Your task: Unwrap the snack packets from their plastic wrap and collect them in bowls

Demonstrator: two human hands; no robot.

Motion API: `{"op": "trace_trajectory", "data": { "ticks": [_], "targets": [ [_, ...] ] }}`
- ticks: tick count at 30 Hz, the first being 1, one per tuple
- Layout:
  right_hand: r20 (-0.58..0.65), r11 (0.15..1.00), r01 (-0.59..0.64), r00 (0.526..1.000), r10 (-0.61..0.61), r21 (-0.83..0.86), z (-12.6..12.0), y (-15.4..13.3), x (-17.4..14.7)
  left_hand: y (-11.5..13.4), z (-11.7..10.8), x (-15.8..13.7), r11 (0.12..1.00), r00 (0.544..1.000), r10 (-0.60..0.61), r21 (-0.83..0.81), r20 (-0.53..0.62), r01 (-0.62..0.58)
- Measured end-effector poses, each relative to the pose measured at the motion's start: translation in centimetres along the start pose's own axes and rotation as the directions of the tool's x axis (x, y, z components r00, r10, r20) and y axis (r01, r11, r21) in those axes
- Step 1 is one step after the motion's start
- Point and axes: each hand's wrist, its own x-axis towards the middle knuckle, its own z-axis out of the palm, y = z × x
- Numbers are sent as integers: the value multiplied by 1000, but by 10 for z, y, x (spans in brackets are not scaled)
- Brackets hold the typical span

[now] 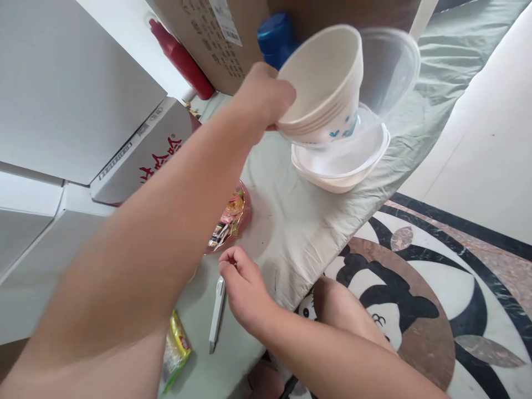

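My left hand (268,97) is raised over the table's far side. Its fingers grip the rim of several nested white paper bowls (322,83), tilted and printed with blue marks. Right behind them is a clear plastic lid (393,72), blurred; whether my hand holds it too I cannot tell. Just below sits a white bowl (341,180) on the cloth. My right hand (247,288) is curled closed by the upper end of a white utility knife (216,316), which lies on the table. What its fingers hold, if anything, is hidden.
A pink dish of wrapped sweets (233,213) is partly behind my left arm. A yellow-green packet (177,349) lies near the front. At the back are a cardboard box (211,50), a blue-capped item (274,39) and a red bottle (183,61). White boxes (70,94) stand left.
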Motion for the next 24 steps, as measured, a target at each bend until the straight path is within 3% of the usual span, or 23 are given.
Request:
{"op": "trace_trajectory", "data": {
  "ticks": [4, 6, 9, 12, 16, 20, 24],
  "targets": [
    [8, 1000, -5, 1000, 5, -10, -1, -2, 0, -14, 31, 3, 976, 988, 42, 204, 145, -72],
    [11, 1000, -1, 1000, 1, -11, 0, -2, 1, -18, 38, 5, 963, 986, 85, 242, 146, -119],
    [11, 1000, 19, 1000, -19, -15, 0, -1, 3, -19, 33, -1, 970, 984, 175, 164, 30, -177],
    [5, 998, 64, 998, -64, -7, 0, 2, 6, -28, 9, -23, 969, 969, 245, -8, -42, -246],
    [5, 996, 83, 997, -83, 17, 9, 14, 10, -75, -44, -77, 943, 951, 259, -170, -170, -287],
    [42, 995, 69, 997, -66, -70, 20, 36, 9, -143, -95, -159, 891, 936, 31, -415, -350, -185],
    [147, 973, 142, 982, -116, -181, 28, 63, 3, -197, -119, -254, 880, 888, -196, -473, -417, -28]
  ]
}}
